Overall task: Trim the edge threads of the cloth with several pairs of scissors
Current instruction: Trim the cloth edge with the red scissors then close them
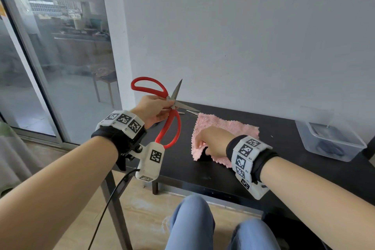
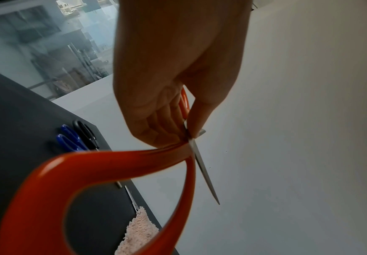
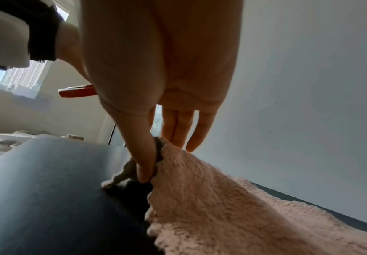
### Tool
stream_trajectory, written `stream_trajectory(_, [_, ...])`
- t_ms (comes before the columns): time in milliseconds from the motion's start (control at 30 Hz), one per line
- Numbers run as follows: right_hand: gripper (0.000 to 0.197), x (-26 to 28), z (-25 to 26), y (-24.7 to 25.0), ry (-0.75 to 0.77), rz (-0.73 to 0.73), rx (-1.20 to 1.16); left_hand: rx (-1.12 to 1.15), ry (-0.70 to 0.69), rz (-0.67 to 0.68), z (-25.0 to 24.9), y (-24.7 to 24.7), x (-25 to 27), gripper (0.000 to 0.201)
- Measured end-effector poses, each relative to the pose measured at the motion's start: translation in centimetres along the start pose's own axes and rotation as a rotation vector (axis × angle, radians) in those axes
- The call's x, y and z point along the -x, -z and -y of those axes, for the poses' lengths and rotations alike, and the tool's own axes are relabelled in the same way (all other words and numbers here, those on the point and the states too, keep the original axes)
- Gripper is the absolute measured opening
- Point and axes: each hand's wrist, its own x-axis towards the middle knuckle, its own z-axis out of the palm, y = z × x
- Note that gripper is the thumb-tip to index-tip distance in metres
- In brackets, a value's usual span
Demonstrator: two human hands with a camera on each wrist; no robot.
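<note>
Large red-handled scissors [image 1: 172, 126] are held up over the table's left end, blades spread apart. My left hand [image 1: 169, 107] grips them at the pivot, thumb and fingers curled round the joint [image 2: 186, 136]; the handle loops [image 2: 112, 162] hang towards me. A fluffy pink cloth [image 1: 229, 126] lies flat on the black table [image 1: 284, 158]. My right hand [image 1: 199, 148] pinches the cloth's left edge between thumb and a finger [image 3: 147, 174], lifting it a little, while its other fingers [image 3: 199, 134] stay straight. The cloth [image 3: 221, 207] spreads to the right of that hand.
Blue-handled scissors [image 2: 68, 139] and black-handled scissors [image 2: 86, 134] lie at the table's far left, their blades [image 1: 192, 112] reaching the cloth's corner. A clear plastic box [image 1: 332, 138] with something dark inside stands at the right. A grey wall is close behind; a glass door is left.
</note>
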Motion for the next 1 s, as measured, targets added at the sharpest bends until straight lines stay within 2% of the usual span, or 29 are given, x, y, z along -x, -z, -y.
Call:
stream_trajectory(133, [0.035,-0.5,0.5,0.4,-0.018,-0.016,0.088,-0.008,-0.007,0.013,0.3,0.7,0.1,0.019])
stream_trajectory(233, [0.018,0.0,0.3,1.9,-0.025,-0.091,-0.053,-0.017,-0.013,0.015,0.3,1.0,-0.1,0.018])
stream_trajectory(500, [0.022,-0.5,-2.6,4.0,-0.08,-0.312,-0.396,-0.066,-0.011,0.053,0.1,-0.3,-0.8,0.009])
stream_trajectory(667, [0.016,-0.9,-4.7,5.3,-0.082,-0.421,-0.532,-0.169,-0.001,0.12,0.4,-2.2,-1.5,0.021])
stream_trajectory(767, [0.017,-1.0,-5.4,5.6,-0.062,-0.508,-0.605,-0.191,0.001,0.15,0.8,-3.6,-2.1,0.02])
stream_trajectory(867, [0.021,-0.9,-5.8,5.7,-0.03,-0.528,-0.646,-0.206,0.007,0.167,1.1,-5.0,-2.7,0.015])
stream_trajectory(1000, [0.022,-1.0,-6.6,5.6,-0.017,-0.538,-0.696,-0.226,0.014,0.186,1.5,-6.5,-3.7,0.022])
